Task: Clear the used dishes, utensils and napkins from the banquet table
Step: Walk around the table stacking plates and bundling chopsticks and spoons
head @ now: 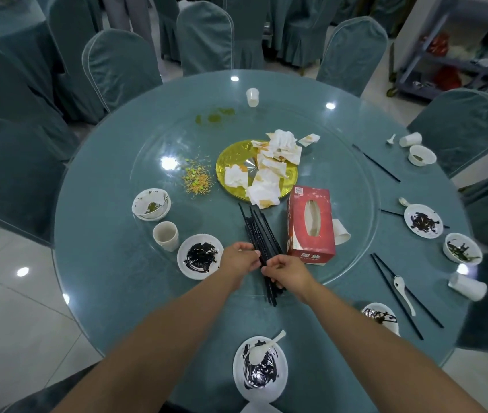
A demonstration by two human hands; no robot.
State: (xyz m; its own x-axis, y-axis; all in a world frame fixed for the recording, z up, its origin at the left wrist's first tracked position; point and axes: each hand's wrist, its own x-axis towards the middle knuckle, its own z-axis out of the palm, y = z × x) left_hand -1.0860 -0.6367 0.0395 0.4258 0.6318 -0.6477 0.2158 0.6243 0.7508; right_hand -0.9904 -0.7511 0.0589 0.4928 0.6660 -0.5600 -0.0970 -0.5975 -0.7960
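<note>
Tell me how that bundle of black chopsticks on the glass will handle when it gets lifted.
The black chopsticks look thin, straight and stiff, so they should not flop. Their far ends fan out unevenly, so loose ones may slide free unless squeezed together. Both the left hand and the right hand grip the near end; the smooth glass turntable probably lets strays skid or roll.

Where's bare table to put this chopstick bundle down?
Bare glass lies left of the bundle, between the paper cup and the gold plate. Crowded: napkins at centre, tissue box on the right.

A red tissue box (pixel 311 225) lies on the glass turntable (pixel 353 186), ringed by covered chairs (pixel 204 37).
</note>
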